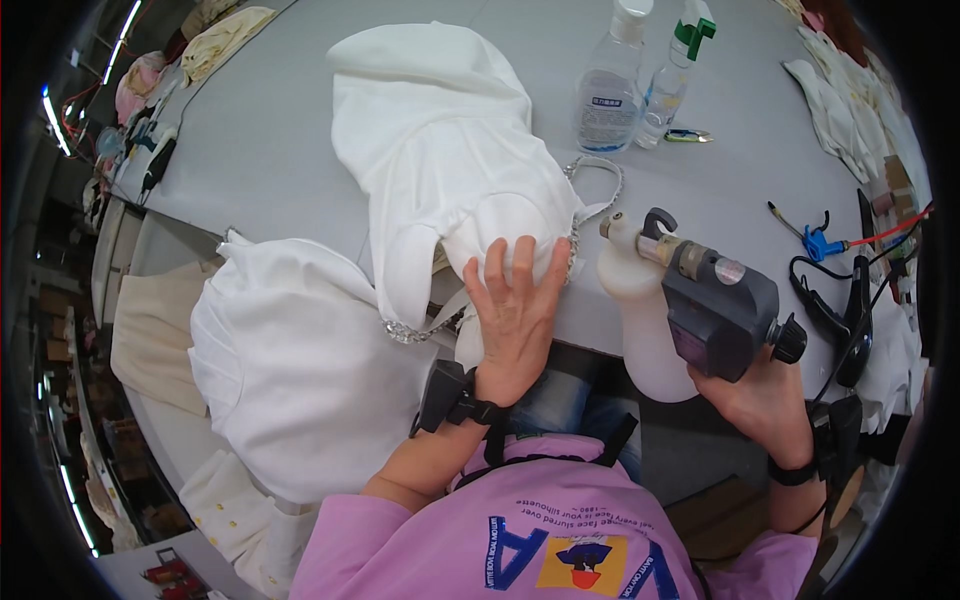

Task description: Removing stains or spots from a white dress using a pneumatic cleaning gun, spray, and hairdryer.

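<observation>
A white dress with jewelled straps lies on the grey table, its padded bodice towards me. My left hand rests on the bodice with fingers spread, pressing on the fabric and gripping nothing. My right hand holds a dark grey electric spray gun by its lower part, at the table's front edge. The gun's metal nozzle points left, and a translucent white bottle hangs beneath it. Part of the right hand's fingers is hidden behind the gun. Another bundle of white fabric lies to the left of the dress.
Beyond the gun stand a clear bottle and a green-topped spray bottle, beside small thread snips. A blue air blow gun with a red hose and a black corded tool lie right. White garments lie far right.
</observation>
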`<state>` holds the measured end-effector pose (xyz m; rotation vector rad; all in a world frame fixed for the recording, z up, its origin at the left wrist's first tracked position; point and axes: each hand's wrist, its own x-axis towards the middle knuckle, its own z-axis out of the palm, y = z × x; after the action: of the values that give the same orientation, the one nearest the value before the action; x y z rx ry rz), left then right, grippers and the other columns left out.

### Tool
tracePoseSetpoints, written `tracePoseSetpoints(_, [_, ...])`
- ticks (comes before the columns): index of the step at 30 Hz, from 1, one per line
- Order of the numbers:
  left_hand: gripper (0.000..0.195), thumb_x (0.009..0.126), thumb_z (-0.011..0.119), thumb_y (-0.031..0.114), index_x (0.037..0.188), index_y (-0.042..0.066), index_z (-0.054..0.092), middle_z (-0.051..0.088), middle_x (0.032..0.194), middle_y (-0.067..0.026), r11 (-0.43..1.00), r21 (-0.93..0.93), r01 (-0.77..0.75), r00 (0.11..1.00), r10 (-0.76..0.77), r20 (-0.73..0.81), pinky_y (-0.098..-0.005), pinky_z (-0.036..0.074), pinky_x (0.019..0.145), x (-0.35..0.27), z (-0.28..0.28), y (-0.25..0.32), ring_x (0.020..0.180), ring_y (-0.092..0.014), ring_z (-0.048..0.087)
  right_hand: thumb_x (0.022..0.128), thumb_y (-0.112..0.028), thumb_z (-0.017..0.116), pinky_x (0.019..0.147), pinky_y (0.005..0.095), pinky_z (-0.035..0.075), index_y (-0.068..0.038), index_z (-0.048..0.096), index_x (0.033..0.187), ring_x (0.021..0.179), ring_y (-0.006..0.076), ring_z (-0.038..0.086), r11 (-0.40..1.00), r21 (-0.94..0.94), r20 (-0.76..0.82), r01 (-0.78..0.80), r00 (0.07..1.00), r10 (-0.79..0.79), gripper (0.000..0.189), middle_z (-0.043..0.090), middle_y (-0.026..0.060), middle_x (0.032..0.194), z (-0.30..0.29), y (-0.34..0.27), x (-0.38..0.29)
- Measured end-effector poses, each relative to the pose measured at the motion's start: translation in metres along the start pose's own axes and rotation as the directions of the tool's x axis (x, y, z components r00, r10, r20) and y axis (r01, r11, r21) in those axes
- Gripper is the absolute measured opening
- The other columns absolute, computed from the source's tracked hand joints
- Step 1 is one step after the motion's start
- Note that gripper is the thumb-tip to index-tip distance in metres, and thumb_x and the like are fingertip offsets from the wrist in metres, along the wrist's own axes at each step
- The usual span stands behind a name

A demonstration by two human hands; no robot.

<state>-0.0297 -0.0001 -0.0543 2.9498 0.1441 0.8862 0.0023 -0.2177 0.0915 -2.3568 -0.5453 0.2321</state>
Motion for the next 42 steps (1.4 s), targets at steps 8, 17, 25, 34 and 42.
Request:
tracePoseSetpoints(8, [0.061,0.064,0.056,-0.008,0.118,0.019,0.059,0.039,0.119,-0.0111,0.999,-0.038,0.001,0.999,-0.002,-0.035,-0.0478,0.032,0.093,0.003,-0.003,0.002,0.113,-0.033,0.035,0.064,-0.01,0.067,0.064,0.0334,0.05,0.002,0.061,0.086,0.065,0.0295,0.064,0.998,-0.026,-0.052,0.053,0.997,-0.054,0.025,0.065,0.0154,0.074,0.003,0.001,0.0])
tracePoseSetpoints(17, [0.062,0.064,0.056,-0.008,0.119,0.02,0.059,0.038,0.119,-0.0112,0.999,-0.04,0.015,0.999,-0.016,-0.032,-0.048,0.031,0.094,0.003,-0.004,0.003,0.114,-0.033,0.035,0.064,-0.011,0.067,0.063,0.0345,0.049,0.002,0.06,0.082,0.062,0.0313,0.061,0.996,-0.025,-0.06,0.091,0.994,-0.092,0.023,0.063,0.0149,0.069,0.005,0.006,0.0])
tracePoseSetpoints(25, [0.062,0.064,0.055,-0.009,0.119,0.02,0.059,0.038,0.118,-0.0113,0.998,-0.068,0.014,0.999,-0.017,-0.044,-0.048,0.032,0.094,0.003,-0.004,0.002,0.114,-0.033,0.035,0.064,-0.012,0.066,0.06,0.0355,0.047,0.001,0.059,0.079,0.058,0.0324,0.058,0.997,-0.034,-0.007,0.062,0.998,-0.063,0.021,0.061,0.0148,0.068,0.005,0.009,0.001])
tracePoseSetpoints(34, [0.061,0.065,0.055,-0.009,0.118,0.02,0.059,0.039,0.119,-0.0118,0.998,-0.061,0.008,0.999,-0.011,-0.045,-0.0475,0.032,0.093,0.003,-0.003,0.002,0.114,-0.034,0.035,0.065,-0.013,0.066,0.063,0.0365,0.047,0.002,0.059,0.077,0.059,0.0329,0.058,0.997,-0.032,-0.025,0.066,0.997,-0.066,0.021,0.06,0.0153,0.065,0.003,0.003,0.004])
tracePoseSetpoints(42, [0.061,0.065,0.055,-0.008,0.118,0.02,0.059,0.039,0.118,-0.0114,0.998,-0.056,0.009,0.998,-0.012,-0.057,-0.0474,0.033,0.093,0.004,-0.002,0.003,0.113,-0.033,0.035,0.065,-0.012,0.067,0.061,0.0339,0.049,0.002,0.061,0.081,0.065,0.0315,0.063,0.999,-0.014,0.025,0.038,0.999,-0.038,0.022,0.063,0.0156,0.069,0.0,0.004,0.006])
